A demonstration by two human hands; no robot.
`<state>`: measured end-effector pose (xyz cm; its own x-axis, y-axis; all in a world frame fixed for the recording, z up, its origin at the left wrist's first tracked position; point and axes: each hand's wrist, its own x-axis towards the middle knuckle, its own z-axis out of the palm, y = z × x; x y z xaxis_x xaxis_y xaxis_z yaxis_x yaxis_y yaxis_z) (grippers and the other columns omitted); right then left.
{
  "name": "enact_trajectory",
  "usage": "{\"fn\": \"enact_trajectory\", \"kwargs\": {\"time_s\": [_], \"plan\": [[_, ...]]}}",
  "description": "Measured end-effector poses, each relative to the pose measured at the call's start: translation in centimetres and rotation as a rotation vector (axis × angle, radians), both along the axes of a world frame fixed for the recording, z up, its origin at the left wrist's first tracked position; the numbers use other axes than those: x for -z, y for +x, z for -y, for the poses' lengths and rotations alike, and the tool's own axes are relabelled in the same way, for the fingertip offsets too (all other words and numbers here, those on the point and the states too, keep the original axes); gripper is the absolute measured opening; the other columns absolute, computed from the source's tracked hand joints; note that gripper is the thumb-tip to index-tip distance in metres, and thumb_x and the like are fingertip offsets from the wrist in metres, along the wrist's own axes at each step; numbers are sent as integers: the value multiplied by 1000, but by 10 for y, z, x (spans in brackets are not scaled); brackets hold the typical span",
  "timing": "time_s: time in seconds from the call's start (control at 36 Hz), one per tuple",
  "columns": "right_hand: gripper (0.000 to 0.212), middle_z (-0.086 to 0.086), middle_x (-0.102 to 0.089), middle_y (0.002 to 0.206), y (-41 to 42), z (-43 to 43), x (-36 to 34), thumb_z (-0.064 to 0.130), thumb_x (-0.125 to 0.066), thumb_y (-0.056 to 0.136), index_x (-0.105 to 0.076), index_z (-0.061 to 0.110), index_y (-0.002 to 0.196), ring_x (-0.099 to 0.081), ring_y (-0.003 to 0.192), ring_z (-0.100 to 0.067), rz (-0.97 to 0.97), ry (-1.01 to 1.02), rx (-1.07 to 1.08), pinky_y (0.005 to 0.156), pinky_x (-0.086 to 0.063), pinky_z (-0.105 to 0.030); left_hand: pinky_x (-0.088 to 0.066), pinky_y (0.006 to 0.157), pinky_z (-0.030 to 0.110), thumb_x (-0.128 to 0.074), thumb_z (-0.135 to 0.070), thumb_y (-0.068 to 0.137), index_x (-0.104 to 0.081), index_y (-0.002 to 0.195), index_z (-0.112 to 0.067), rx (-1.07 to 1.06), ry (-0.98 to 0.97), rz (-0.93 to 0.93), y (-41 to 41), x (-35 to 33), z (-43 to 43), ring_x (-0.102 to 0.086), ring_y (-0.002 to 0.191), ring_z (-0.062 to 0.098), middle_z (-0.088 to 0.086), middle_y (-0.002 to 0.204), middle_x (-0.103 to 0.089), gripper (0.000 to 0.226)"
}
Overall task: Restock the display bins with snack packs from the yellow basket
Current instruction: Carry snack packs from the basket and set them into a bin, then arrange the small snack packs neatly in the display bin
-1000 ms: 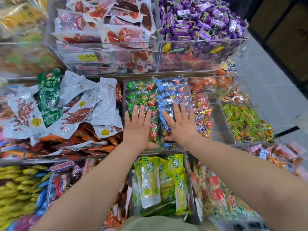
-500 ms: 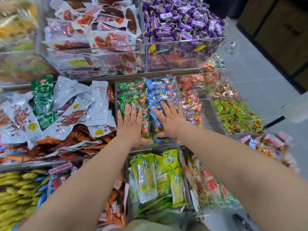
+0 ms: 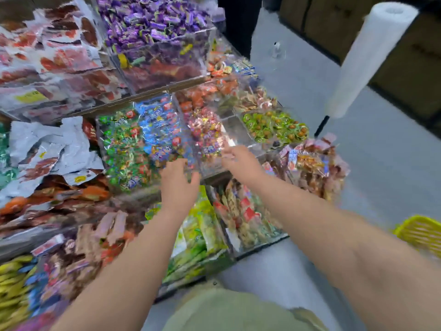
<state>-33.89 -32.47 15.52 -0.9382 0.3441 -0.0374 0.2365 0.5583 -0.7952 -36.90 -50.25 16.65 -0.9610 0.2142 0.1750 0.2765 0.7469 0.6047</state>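
Over the front edge of the clear display bin (image 3: 212,167), the left hand (image 3: 179,187) is held with fingers loosely spread, and nothing is seen in it. The right hand (image 3: 238,156) is smeared by blur beside the pink snack packs (image 3: 205,130), so its grip can't be told tbh. The yellow basket (image 3: 422,232) is parked at the far right edge, well apart from both hands.

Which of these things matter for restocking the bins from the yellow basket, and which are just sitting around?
Job: yellow basket, at the right edge; green and blue snack packs in the middle bin; left hand and right hand at the bins' front edge.
Lying about: purple candies, top bin; white roll; silver pouches at left.
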Motion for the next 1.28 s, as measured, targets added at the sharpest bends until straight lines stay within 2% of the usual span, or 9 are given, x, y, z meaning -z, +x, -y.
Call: {"fn": "enact_trajectory", "kwargs": {"time_s": [0.11,0.19,0.31,0.36,0.5,0.61,0.86,0.94,1.28], "plan": [[23,-7,-62,98,105,-55,37,18,-54,91,-64,11,111,-56,85,-17,212,-274,238,76,-48,-31,-40,72,27,-55,-12,91,-65,100,-6,103,13,525,67,30,-54,-61,89,28,14,96,-65,15],[14,-8,-56,91,189,-92,70,13,-53,92,-63,9,101,-52,84,-19,338,-340,362,72,-46,-25,-43,69,30,-46,-14,98,-61,87,-4,249,-155,735,113,62,-91,-62,90,34,25,96,-64,21],[18,-17,-54,75,306,-127,104,8,-48,93,-62,0,84,-43,57,-15,469,-429,628,47,-33,-15,-28,37,17,-42,-15,99,-45,77,-17,356,-310,1018,175,101,-129,-43,49,10,4,70,-48,22],[24,-8,-52,64,360,-138,116,8,-48,91,-58,10,69,-44,57,-16,520,-482,759,52,-35,-23,-27,45,19,-44,-18,97,-46,75,-20,419,-407,1105,202,116,-143,-43,50,12,4,70,-49,22],[13,0,-48,71,477,-141,134,13,-45,94,-50,16,82,-45,60,-11,697,-714,974,56,-38,-23,-35,59,27,-42,-12,96,-48,74,-17,604,-589,1055,246,140,-182,-47,68,21,13,83,-51,23],[26,0,-44,75,535,-128,134,17,-44,97,-41,20,71,-41,63,-11,746,-863,1113,59,-36,-24,-26,50,25,-41,-12,96,-53,72,-10,758,-726,1025,262,141,-213,-41,53,20,11,70,-49,27],[24,-7,-48,102,567,-173,123,11,-40,98,-45,22,77,-47,92,-18,578,-935,1266,84,-43,-31,-21,45,24,-45,-12,94,-55,69,-8,835,-797,988,284,143,-314,-32,45,19,4,52,-39,27],[11,-7,-48,105,571,-189,127,12,-40,98,-48,17,93,-47,90,-18,578,-953,1318,75,-44,-28,-19,44,17,-41,-7,94,-47,72,-11,793,-767,1048,295,147,-353,-32,40,15,7,60,-40,24],[22,-2,-47,72,552,-306,128,16,-38,97,-46,18,76,-45,62,-14,433,-1095,1484,54,-30,-25,-37,61,25,-43,-17,97,-50,91,-11,910,-849,1036,292,168,-499,-52,66,18,7,85,-58,11]]}}
